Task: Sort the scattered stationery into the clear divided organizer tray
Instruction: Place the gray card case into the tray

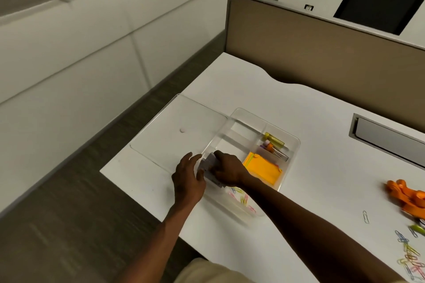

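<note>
Right hand (pixel 226 171) grips a blurred grey stack (pixel 208 167) at the clear divided organizer tray (pixel 292 145) edge; left hand (pixel 188 174), fingers relaxed, touches it.

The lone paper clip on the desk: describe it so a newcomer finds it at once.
Start at the white desk and go right of the clear organizer tray. Below the orange scissors lies the lone paper clip, pale and apart from the tangled coloured clips nearer the corner.

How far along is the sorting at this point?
Roughly midway. Already in the organizer tray: orange sticky notes, markers, some paper clips. In hand: the right hand grips a greyish stack, the left hand alongside. Left: orange clips and loose paper clips.
</note>
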Action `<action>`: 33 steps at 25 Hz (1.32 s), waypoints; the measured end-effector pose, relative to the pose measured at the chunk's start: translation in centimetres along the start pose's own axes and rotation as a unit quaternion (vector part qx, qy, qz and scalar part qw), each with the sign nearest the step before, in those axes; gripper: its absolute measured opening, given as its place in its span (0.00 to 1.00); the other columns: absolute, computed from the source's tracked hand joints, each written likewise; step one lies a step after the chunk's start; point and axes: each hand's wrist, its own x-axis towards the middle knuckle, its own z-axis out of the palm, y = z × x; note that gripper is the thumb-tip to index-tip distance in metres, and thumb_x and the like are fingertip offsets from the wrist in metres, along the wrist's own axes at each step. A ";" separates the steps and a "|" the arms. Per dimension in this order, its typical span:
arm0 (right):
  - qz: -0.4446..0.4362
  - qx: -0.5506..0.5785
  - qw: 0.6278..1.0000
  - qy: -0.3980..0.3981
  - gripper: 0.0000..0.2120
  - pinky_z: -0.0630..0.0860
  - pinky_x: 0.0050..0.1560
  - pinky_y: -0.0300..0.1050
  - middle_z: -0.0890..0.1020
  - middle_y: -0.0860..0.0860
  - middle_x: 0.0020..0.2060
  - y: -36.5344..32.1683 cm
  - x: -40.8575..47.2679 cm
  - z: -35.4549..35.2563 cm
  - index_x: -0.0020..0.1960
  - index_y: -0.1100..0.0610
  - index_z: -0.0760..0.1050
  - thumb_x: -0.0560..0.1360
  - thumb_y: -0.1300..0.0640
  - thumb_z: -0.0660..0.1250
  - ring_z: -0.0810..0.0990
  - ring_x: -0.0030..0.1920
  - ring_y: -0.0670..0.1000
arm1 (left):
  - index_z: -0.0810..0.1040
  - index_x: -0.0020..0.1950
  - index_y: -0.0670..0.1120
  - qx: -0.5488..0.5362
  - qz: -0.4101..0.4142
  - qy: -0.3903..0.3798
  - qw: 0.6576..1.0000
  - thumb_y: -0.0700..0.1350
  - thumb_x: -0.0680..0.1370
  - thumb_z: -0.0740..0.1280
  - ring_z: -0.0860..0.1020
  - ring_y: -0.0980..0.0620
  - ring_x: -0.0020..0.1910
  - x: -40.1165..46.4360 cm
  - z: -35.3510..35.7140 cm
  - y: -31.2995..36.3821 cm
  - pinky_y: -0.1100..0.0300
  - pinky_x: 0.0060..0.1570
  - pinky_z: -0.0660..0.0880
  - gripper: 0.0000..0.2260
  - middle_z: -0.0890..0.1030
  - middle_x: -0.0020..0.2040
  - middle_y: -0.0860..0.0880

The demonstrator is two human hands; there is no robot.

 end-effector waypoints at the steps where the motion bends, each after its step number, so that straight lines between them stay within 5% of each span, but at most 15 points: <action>1: -0.025 -0.023 0.999 0.021 0.17 0.72 0.45 0.45 0.81 0.58 0.54 -0.1 -0.3 0.2 0.62 0.60 0.72 0.77 0.54 0.67 0.79 0.51 0.59 | 0.75 0.67 0.51 -0.005 0.005 0.007 1.000 0.39 0.76 0.71 0.72 0.46 0.68 0.1 0.0 0.0 0.46 0.65 0.73 0.20 0.74 0.69 0.49; 6: -0.067 -0.026 0.988 0.139 0.14 0.71 0.40 0.43 0.78 0.57 0.51 0.3 -0.7 0.6 0.58 0.59 0.77 0.75 0.54 0.70 0.79 0.47 0.57 | 0.74 0.68 0.48 -0.056 0.004 0.001 0.998 0.39 0.76 0.71 0.76 0.49 0.64 0.3 -0.2 0.1 0.52 0.63 0.75 0.21 0.78 0.66 0.50; 9: -0.024 0.002 0.996 0.086 0.20 0.72 0.45 0.41 0.84 0.54 0.53 0.5 0.0 0.2 0.65 0.56 0.74 0.75 0.54 0.71 0.82 0.52 0.56 | 0.74 0.69 0.50 -0.065 0.001 -0.010 0.998 0.38 0.76 0.70 0.76 0.49 0.64 0.2 -0.3 0.0 0.51 0.63 0.76 0.22 0.77 0.66 0.50; 13: -0.045 -0.085 0.993 0.072 0.28 0.75 0.59 0.49 0.77 0.55 0.65 0.6 -0.4 0.6 0.74 0.55 0.67 0.75 0.57 0.70 0.76 0.63 0.57 | 0.74 0.69 0.49 -0.064 0.000 -0.016 0.998 0.40 0.77 0.70 0.77 0.48 0.64 0.3 -0.4 -0.1 0.49 0.62 0.76 0.21 0.77 0.66 0.49; 19: -0.068 -0.135 0.986 0.064 0.12 0.77 0.51 0.45 0.78 0.57 0.56 0.4 -1.1 3.1 0.59 0.60 0.76 0.79 0.56 0.64 0.78 0.54 0.57 | 0.74 0.68 0.49 -0.058 0.003 -0.021 0.998 0.40 0.77 0.70 0.77 0.48 0.63 0.3 -0.4 0.0 0.49 0.62 0.76 0.20 0.78 0.66 0.49; 33: -0.054 -0.137 0.989 0.020 0.22 0.79 0.56 0.52 0.74 0.59 0.61 1.5 -0.1 4.2 0.69 0.59 0.68 0.78 0.55 0.65 0.76 0.57 0.59 | 0.74 0.69 0.49 -0.056 0.009 -0.032 0.998 0.39 0.77 0.69 0.77 0.47 0.63 0.3 -0.3 -0.3 0.46 0.59 0.78 0.20 0.77 0.66 0.48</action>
